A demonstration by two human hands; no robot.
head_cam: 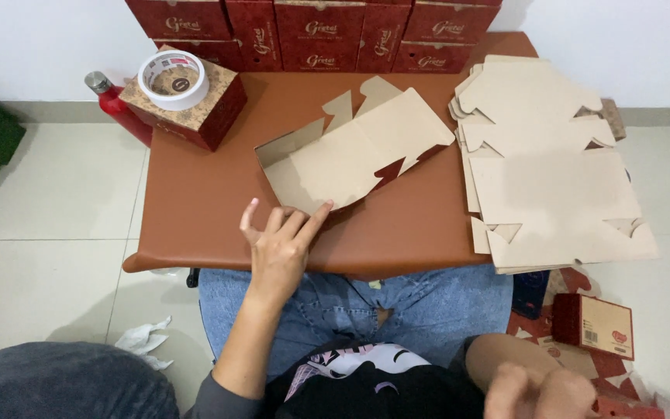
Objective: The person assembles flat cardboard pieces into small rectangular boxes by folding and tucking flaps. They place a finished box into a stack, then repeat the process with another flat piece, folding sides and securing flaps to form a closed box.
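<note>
Left hand: your left hand (279, 247) is lying flat on the brown bench (195, 209), fingers released and spread, gripping nothing — its fingertips are touching the near edge of the half-folded box blank (350, 151).
Right hand: your right hand (540, 392) is hanging low at the bottom edge of the view, off the bench and blurred; I cannot tell whether it is clenched or holding anything.
Box blank: it is sitting mid-bench, plain brown side up, with one side wall standing up on the left and flaps fanning out toward the far edge.
Stack of flat blanks: the stack of flat blanks (552, 178) is lying on the right end of the bench, overhanging its right and near edges.
Far edge: a row of red boxes (319, 31) is lining the wall side.
Left corner: a tape roll (174, 79) is resting on a patterned red box (195, 105), with a red bottle (114, 105) just beside it.
Open room: bare bench is showing left of your left hand — and between the box blank and the stack.
Floor: a small red box (595, 326) is lying by your right knee.
</note>
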